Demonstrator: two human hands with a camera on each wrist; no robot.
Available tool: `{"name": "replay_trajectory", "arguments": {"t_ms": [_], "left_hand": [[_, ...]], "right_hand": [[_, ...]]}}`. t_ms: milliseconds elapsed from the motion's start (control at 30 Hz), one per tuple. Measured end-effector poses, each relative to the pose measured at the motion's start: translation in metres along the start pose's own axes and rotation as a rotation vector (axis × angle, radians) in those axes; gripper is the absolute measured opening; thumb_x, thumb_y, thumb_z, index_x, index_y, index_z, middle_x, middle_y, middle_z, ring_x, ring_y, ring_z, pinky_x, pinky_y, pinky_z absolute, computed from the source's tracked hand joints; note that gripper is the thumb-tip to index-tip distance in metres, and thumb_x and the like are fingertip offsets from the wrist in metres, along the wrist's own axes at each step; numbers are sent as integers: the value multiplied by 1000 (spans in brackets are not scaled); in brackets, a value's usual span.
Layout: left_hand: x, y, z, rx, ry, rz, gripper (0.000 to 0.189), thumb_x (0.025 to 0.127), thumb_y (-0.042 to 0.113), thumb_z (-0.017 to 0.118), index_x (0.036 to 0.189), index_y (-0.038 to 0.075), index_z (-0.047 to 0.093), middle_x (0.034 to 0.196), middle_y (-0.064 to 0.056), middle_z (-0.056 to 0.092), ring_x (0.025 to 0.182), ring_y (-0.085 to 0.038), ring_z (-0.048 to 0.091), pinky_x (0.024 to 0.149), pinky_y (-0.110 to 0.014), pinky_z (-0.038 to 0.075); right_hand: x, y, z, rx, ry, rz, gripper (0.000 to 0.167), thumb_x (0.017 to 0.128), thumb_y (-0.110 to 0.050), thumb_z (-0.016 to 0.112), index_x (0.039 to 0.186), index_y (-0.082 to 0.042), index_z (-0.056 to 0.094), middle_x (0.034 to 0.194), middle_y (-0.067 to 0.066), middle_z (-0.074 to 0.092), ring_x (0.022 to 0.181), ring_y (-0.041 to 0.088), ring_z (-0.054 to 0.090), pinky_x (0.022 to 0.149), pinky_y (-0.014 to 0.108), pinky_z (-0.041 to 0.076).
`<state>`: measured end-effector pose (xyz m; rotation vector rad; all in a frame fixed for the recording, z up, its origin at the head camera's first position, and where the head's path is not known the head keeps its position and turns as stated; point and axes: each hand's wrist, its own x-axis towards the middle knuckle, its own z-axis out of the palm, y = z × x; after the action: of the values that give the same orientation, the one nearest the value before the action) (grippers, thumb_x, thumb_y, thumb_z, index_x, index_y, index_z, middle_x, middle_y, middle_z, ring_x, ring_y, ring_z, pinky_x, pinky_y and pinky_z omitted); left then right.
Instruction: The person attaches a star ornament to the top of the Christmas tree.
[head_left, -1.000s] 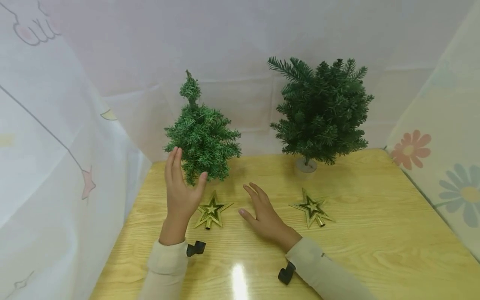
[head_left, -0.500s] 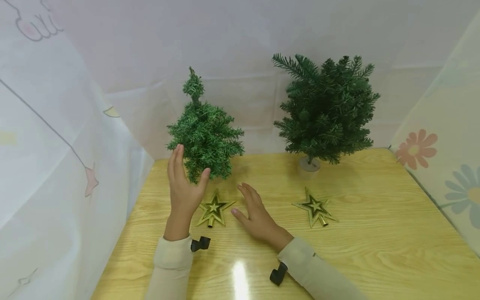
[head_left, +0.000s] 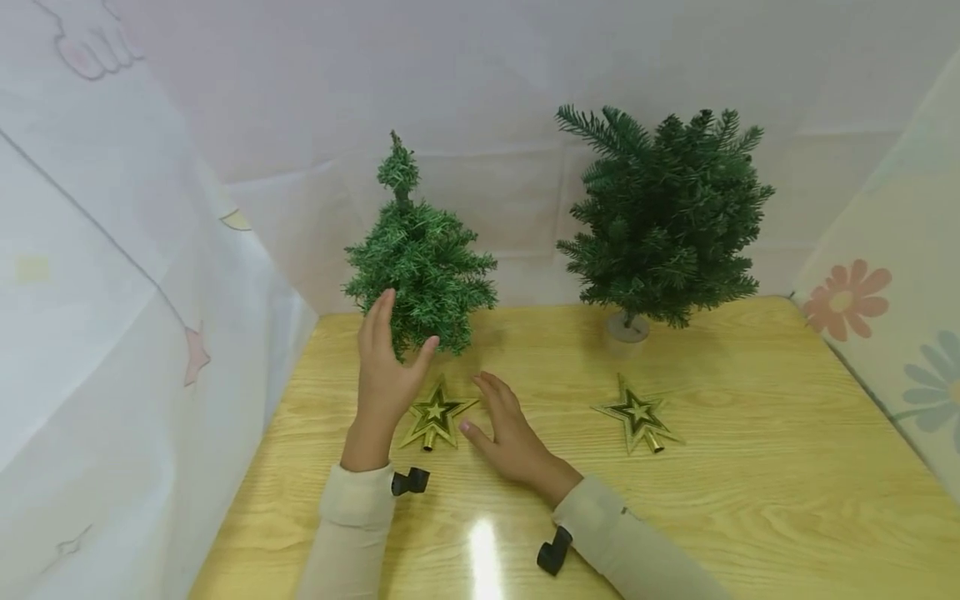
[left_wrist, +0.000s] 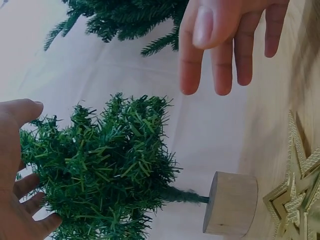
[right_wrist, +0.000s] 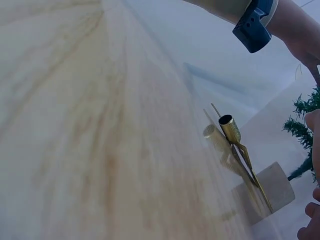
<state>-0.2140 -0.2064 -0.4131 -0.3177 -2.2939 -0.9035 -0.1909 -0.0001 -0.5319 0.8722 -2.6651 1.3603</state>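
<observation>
A small green artificial Christmas tree [head_left: 423, 267] stands upright on a round wooden base [left_wrist: 232, 202] at the back left of the table. My left hand [head_left: 386, 379] is held up in front of its lower left branches, thumb spread from straight fingers, palm bare. Between my hands, a gold star topper [head_left: 437, 412] lies flat, its socket towards me. Just right of that star is my right hand [head_left: 513, 433], fingers loosely extended and holding nothing. In the left wrist view, the right hand's fingers [left_wrist: 222, 65] hang above the level of the tree's base.
A fuller, darker tree [head_left: 667, 217] on a pale round base [head_left: 627, 327] stands at the back right. Before it lies a second gold star topper [head_left: 637, 412]. Pale printed cloth [head_left: 487, 75] rises behind and beside the wooden table [head_left: 750, 500].
My hands have come a little closer together, the left shifting right and the right shifting left towards the nearer star. The head view has turned slightly left. Trees and stars stay put.
</observation>
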Motion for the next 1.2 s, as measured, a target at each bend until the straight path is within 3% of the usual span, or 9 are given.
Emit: {"name": "replay_trajectory", "arguments": {"t_ms": [233,367,567,833,1067,1200], "left_hand": [[0,2,4,-8,-50,-57,85,92,45,66,158,27,16,158,-5,21,144,-31,20,106,-65,28],[0,2,5,-13,-67,-99,85,93,45,64,158,31,12,158,-5,22,143,-32,23,105,-65,30],[1,1,8,4,-82,-114,83,94,44,63,158,28,13,156,-10,26,143,-33,23,106,-64,30],[-2,-11,6,78,-92,-94,68,98,39,58,155,18,27,155,-8,29,142,-30,25,110,-56,29],[0,-16,4,72,-52,-52,52,97,18,63,145,8,45,146,-13,43,137,-30,36,110,-50,33],[0,-17,3,72,-39,-52,47,98,15,62,142,7,49,143,-13,47,135,-32,39,109,-51,35]], "right_hand": [[3,0,6,57,-35,43,79,98,-50,54,155,-40,0,162,-3,7,145,24,17,106,60,33],[7,0,10,104,-55,105,82,95,-52,58,155,-39,4,161,1,13,143,26,25,105,59,35],[13,1,17,169,-54,206,87,89,-54,65,156,-35,13,159,-1,19,140,30,31,104,60,36],[16,-1,25,137,-92,253,97,84,-57,70,157,-21,19,159,3,21,141,32,28,103,59,38],[14,-7,24,72,-122,222,97,84,-50,74,157,-16,21,159,7,21,143,31,23,105,57,36],[14,-7,25,38,-135,200,94,84,-47,74,157,-16,22,159,7,22,144,30,23,106,56,35]]}}
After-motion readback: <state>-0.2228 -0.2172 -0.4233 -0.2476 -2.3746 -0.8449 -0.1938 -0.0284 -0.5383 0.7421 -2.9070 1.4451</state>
